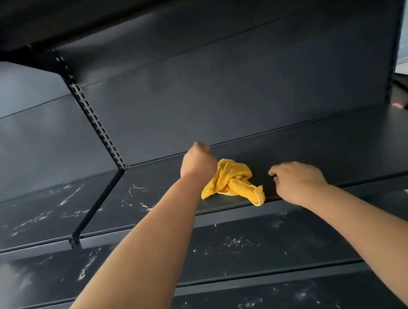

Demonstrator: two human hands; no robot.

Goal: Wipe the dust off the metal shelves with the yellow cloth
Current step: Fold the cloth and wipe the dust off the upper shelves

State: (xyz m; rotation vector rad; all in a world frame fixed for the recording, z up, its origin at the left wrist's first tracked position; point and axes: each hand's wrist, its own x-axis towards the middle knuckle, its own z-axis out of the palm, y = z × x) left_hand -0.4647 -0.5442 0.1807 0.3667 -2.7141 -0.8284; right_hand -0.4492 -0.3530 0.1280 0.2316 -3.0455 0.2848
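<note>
Head view: both bare forearms reach up and away from the near bottom edge toward a dark metal shelf (351,149); the left forearm crosses the picture on a long diagonal from the near left, and the right forearm comes in from the near right.

The left hand (197,161) is raised at the wrist with its back toward the camera; its fingers are curled under into a fist and their tips are hidden; the yellow cloth (231,179) comes out from beneath that fist, so the hand holds the cloth's far-left end.

The cloth lies bunched and twisted on the shelf top between the two hands; one corner trails to the near right and hangs just over the shelf's front lip.

The right hand (296,181) lies palm down on the shelf just right of the cloth and apart from it; its fingers are loosely bent, their tips touch the surface, and they hold nothing; its wrist crosses the front lip.

White dust smears (138,195) mark the shelf left of the left arm; the neighbouring left shelf (25,214) bears more streaks; the lower shelf (260,245) is speckled white.

A slotted upright (89,111) divides the two bays; a plain dark back panel (215,88) rises behind the shelf.
</note>
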